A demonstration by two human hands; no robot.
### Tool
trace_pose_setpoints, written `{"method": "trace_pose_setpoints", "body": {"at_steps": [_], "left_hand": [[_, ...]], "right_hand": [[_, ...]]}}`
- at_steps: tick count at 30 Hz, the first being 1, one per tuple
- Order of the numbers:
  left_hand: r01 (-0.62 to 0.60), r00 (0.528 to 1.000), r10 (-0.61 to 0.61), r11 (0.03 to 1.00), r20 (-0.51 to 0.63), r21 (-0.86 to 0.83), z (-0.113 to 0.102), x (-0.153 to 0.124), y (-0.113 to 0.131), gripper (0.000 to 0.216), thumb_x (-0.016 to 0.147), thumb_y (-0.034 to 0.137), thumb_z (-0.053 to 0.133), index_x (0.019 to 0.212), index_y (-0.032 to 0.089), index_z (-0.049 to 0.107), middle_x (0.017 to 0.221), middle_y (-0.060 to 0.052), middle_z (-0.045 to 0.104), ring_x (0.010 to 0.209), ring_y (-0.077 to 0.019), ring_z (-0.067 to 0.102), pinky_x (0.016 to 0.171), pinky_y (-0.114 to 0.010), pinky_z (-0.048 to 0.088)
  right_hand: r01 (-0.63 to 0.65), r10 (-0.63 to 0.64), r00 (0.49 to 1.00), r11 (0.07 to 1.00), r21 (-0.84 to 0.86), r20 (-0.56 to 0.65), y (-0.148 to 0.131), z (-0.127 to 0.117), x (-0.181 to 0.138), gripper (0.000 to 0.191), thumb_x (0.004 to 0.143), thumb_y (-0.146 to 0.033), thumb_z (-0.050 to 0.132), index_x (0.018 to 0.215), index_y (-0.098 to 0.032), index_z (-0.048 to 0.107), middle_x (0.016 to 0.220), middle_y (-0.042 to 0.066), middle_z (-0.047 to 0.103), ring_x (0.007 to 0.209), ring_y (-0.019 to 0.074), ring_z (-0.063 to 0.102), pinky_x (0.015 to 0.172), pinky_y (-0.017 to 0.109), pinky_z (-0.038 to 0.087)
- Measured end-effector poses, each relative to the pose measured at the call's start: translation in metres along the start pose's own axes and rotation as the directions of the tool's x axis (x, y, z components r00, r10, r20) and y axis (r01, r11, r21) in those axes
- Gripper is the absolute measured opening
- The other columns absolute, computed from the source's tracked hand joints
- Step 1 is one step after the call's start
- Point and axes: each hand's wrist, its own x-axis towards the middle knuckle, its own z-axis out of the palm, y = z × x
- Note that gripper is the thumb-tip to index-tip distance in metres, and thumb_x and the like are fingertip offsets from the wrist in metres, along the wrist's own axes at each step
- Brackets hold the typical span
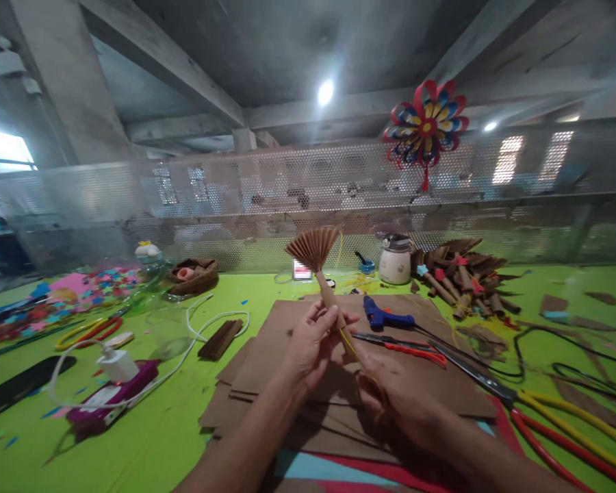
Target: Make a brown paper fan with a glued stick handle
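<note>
A pleated brown paper fan (314, 248) with a rolled paper handle (327, 291) stands tilted above the cardboard. My left hand (311, 346) is closed round the handle, its thumb lying along the near side. Yellow string (350, 342) runs from the handle down to my right hand (390, 387), whose curled fingers grip it; their tips are partly hidden. Under both hands lies a stack of brown cardboard sheets (267, 342). On it rest a blue glue gun (382, 315) and red-handled scissors (415, 349), just beyond my right hand.
Large shears (497, 387) lie at right, beside black cable (518, 356). Several finished paper pieces (462, 277) are heaped behind. A white jar (395, 263) stands at the back. Left are a purple power strip (110, 400), white cable (187, 342), folded brown paper (220, 340) and a phone (23, 387).
</note>
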Motion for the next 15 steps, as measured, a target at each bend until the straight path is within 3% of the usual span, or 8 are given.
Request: {"method": "trace_pose_setpoints", "body": {"at_steps": [4, 7, 11, 15], "left_hand": [[-0.03, 0.998, 0.03, 1.0, -0.049, -0.003, -0.003, 0.004, -0.003, 0.023, 0.077, 0.017, 0.065, 0.093, 0.016, 0.048, 0.084, -0.007, 0.068, 0.082, -0.0221, 0.068, 0.076, -0.035, 0.055], [-0.026, 0.998, 0.025, 1.0, -0.064, -0.01, -0.004, 0.006, -0.005, 0.018, 0.08, 0.015, 0.061, 0.09, 0.016, 0.046, 0.084, -0.007, 0.068, 0.082, -0.0205, 0.068, 0.079, -0.035, 0.054], [0.0, 0.995, -0.001, 1.0, -0.1, -0.012, -0.005, 0.007, -0.009, 0.013, 0.082, 0.013, 0.057, 0.088, 0.015, 0.046, 0.083, -0.007, 0.068, 0.081, -0.0188, 0.068, 0.077, -0.033, 0.054], [0.008, 0.994, -0.006, 1.0, -0.113, 0.014, -0.005, 0.008, -0.011, 0.006, 0.084, 0.012, 0.054, 0.085, 0.013, 0.048, 0.084, -0.01, 0.067, 0.079, -0.0185, 0.068, 0.072, -0.029, 0.055]], "right_hand": [[0.175, -0.238, 0.961, 0.92, -0.351, -0.144, 0.005, 0.0, 0.001, 0.051, 0.079, -0.044, 0.058, 0.123, -0.02, 0.046, 0.068, -0.002, 0.052, 0.057, 0.0127, 0.046, 0.051, 0.023, 0.035], [0.197, -0.371, 0.909, 0.786, -0.585, -0.192, 0.006, -0.003, -0.001, 0.045, 0.083, -0.035, 0.053, 0.126, -0.022, 0.046, 0.066, -0.002, 0.05, 0.057, 0.0145, 0.046, 0.054, 0.025, 0.036], [0.177, -0.44, 0.879, 0.661, -0.729, -0.185, 0.006, -0.008, -0.003, 0.029, 0.086, -0.029, 0.048, 0.113, -0.022, 0.055, 0.066, -0.001, 0.054, 0.059, 0.0159, 0.049, 0.058, 0.028, 0.038], [0.204, -0.433, 0.887, 0.675, -0.709, -0.158, 0.004, -0.01, 0.0, 0.018, 0.086, -0.03, 0.049, 0.083, -0.019, 0.063, 0.076, 0.004, 0.061, 0.072, 0.0186, 0.055, 0.068, 0.03, 0.041]]}}
